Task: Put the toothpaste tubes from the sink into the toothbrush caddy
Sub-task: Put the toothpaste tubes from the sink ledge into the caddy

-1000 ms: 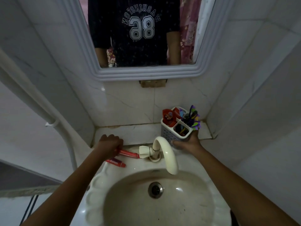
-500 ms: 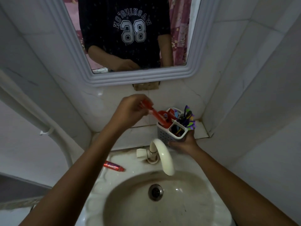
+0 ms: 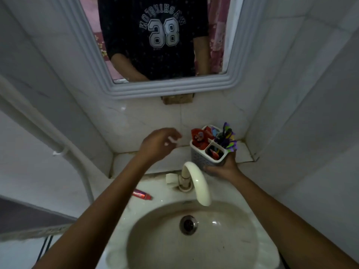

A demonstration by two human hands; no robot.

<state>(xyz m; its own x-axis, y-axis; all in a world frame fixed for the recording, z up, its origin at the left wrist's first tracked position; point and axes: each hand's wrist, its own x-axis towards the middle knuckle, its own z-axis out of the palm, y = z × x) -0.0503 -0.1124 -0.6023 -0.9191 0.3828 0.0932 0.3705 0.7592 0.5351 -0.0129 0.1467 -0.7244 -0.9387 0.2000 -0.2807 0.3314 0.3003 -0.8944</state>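
Observation:
A grey and white toothbrush caddy (image 3: 201,158) stands on the ledge behind the sink, and my right hand (image 3: 223,167) grips its lower front. Red toothpaste tubes (image 3: 200,139) stick up in its left compartment; toothbrushes fill the others. My left hand (image 3: 159,144) hovers just left of the caddy, fingers loosely apart and holding nothing. One red toothpaste tube (image 3: 141,195) lies flat on the sink rim (image 3: 165,197), partly hidden by my left forearm.
A cream curved faucet (image 3: 196,181) rises between my arms, directly in front of the caddy. The basin with its drain (image 3: 188,224) lies below. A mirror (image 3: 155,45) hangs above, tiled walls close in on both sides, and a white pipe (image 3: 64,150) runs at left.
My left hand picked a red tube off the sink rim, carried it up into the caddy's left compartment, let go and drew back to the left. My right hand kept holding the caddy.

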